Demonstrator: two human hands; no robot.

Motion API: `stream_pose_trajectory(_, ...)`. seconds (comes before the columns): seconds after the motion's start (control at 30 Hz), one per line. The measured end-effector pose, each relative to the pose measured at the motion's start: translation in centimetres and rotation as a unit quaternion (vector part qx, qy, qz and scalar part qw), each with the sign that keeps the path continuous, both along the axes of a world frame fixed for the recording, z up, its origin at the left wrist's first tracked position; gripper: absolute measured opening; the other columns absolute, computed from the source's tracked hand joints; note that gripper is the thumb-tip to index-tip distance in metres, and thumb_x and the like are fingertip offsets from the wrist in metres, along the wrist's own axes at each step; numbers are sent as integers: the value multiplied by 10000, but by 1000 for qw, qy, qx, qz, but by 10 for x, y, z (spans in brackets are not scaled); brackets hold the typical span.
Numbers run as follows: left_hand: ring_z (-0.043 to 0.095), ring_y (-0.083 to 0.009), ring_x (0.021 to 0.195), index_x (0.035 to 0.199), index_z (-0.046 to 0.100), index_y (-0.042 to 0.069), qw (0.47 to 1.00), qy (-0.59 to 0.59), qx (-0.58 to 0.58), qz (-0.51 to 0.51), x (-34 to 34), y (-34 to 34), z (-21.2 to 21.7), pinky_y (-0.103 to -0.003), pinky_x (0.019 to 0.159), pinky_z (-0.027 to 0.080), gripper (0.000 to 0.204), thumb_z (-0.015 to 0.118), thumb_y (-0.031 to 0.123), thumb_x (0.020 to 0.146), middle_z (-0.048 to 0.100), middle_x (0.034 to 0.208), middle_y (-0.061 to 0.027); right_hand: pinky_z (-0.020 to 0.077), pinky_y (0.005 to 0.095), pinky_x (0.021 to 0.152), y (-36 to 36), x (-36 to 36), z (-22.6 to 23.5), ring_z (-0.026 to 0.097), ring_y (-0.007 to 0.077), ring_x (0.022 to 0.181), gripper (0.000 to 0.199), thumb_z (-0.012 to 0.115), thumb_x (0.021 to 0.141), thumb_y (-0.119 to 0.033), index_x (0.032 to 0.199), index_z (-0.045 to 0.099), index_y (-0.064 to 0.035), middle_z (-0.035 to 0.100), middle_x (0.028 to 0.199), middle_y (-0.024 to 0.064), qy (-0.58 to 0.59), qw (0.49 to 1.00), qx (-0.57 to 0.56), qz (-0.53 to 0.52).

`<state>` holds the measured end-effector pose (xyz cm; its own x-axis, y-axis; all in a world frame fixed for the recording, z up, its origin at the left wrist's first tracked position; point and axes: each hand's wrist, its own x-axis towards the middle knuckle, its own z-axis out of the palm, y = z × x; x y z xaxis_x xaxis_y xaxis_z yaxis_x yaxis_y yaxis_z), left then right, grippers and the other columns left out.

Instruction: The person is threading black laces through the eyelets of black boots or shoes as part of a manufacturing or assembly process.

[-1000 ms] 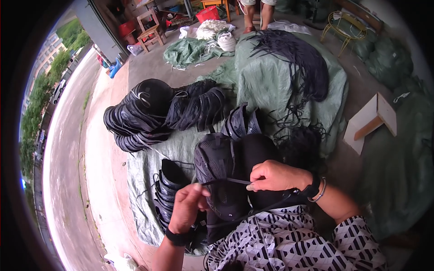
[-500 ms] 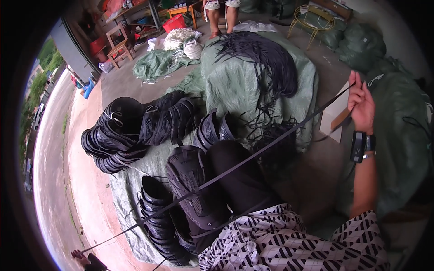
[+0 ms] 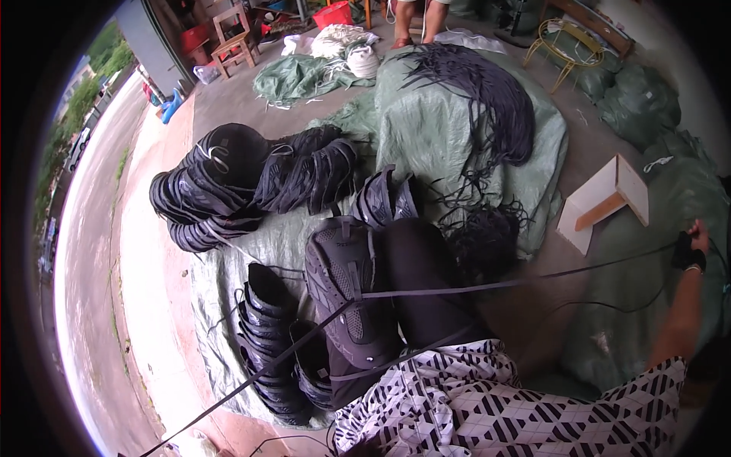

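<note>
Your right hand (image 3: 691, 245), flung out to the far right, grips one end of a black lace (image 3: 487, 287) drawn taut across the black shoe upper (image 3: 352, 293) on your lap, left hand out of view.

Single head fisheye, looking steeply down at lap, shoe upper (image 3: 352, 293) near, yard beyond
</note>
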<state>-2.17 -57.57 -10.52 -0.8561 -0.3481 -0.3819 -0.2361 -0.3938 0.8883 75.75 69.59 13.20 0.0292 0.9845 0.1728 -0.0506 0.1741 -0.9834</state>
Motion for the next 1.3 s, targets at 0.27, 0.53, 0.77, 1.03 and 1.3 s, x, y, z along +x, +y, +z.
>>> stream_pose_trajectory(0.27,365,-75,408,728,528,183,986,-36,-7,-161,-56,140,43,-235,435,377,178,569,252,887,359,498,76,337,202,452,-205,-306,-186,474,80,564,609,544,806,-164,1357,316,-44,662,1025,106,-255,952,-124,119)
stream_pose_trajectory(0.53,347,-54,377,795,581,100,882,4,4,-471,56,481,84,-210,353,262,414,423,444,964,446,490,26,498,338,554,-512,-559,-155,640,224,612,111,605,836,-119,917,605,-43,651,709,113,-221,793,206,529)
stream_pose_trajectory(0.77,550,-139,439,948,646,-27,668,152,-294,-666,90,566,118,-259,441,427,302,485,228,941,605,581,-83,495,420,583,-560,-558,-163,633,331,642,90,610,822,-142,797,596,-57,606,637,147,-365,715,274,529)
stream_pose_trajectory(1.03,647,-350,709,814,628,-22,396,251,-495,-732,71,597,111,-411,690,515,240,561,209,817,619,650,-192,493,368,591,-566,-556,-175,630,317,656,69,640,816,-114,834,634,-48,620,666,122,-254,814,269,448)
stream_pose_trajectory(1.3,651,-268,538,778,617,-49,425,128,-412,-796,66,593,118,-345,508,512,177,615,123,740,610,588,-155,493,402,588,-586,-555,-163,635,354,672,115,602,847,-133,834,609,-19,619,680,182,-311,782,8,540)
